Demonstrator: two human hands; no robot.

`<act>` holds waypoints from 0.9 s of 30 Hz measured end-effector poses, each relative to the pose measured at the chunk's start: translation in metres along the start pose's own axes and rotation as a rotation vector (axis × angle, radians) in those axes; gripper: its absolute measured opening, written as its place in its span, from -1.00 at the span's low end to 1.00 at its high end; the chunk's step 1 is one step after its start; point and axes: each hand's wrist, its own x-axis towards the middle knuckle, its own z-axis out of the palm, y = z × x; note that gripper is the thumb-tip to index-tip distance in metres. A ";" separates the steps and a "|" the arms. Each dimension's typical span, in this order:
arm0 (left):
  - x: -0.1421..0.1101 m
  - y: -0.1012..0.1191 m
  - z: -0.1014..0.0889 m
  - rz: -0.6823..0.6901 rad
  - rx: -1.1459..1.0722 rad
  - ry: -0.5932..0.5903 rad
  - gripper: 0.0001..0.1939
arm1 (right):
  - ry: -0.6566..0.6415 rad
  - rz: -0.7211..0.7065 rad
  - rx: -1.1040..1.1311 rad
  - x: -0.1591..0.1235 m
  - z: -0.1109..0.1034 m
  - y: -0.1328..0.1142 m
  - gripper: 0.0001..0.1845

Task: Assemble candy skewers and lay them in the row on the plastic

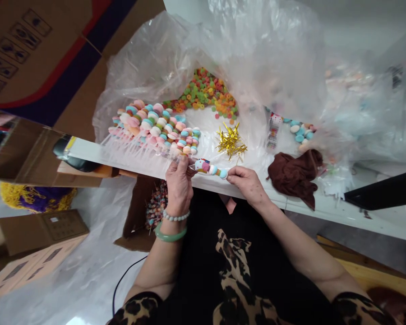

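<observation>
A candy skewer (215, 170) of pink, white and blue pieces stretches between my hands over the table's front edge. Printed clear wrapping (201, 165) covers its left end. My left hand (180, 183) is closed, thumb and fingers pinching that wrapped end. At the opposite end, my right hand (245, 181) pinches just past the last blue piece; what lies between the fingertips is hidden. Just beyond the left hand lies a pile of candy skewers (152, 124) on white sticks. Gold twist ties (230, 141) are heaped beyond the right hand.
Coloured gummy rings (206, 92) spill from clear plastic bags (274, 54) at the back. To the right are loose blue and white candies (299, 131), a brown cloth (296, 174) and a printed wrapper (274, 132). Cardboard boxes (67, 90) stand left; another box (131, 225) holds skewers below.
</observation>
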 end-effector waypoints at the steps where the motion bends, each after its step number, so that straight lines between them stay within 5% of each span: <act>1: 0.000 0.000 0.000 -0.003 -0.009 -0.002 -0.71 | -0.002 0.027 0.015 0.000 0.000 0.001 -0.92; 7: -0.002 0.002 0.001 -0.050 -0.018 -0.100 -0.63 | -0.076 0.108 0.099 0.000 0.001 -0.001 -0.93; 14: 0.006 -0.001 -0.002 -0.033 -0.110 -0.042 -0.69 | -0.064 0.097 0.089 0.000 0.002 -0.003 -0.94; 19: 0.005 0.005 -0.001 -0.181 -0.157 -0.061 -0.73 | -0.052 0.085 0.045 0.002 0.002 -0.003 -0.91; 27: 0.001 0.021 0.002 -0.300 -0.200 -0.259 -0.62 | -0.045 0.117 0.021 0.002 0.002 0.001 -0.89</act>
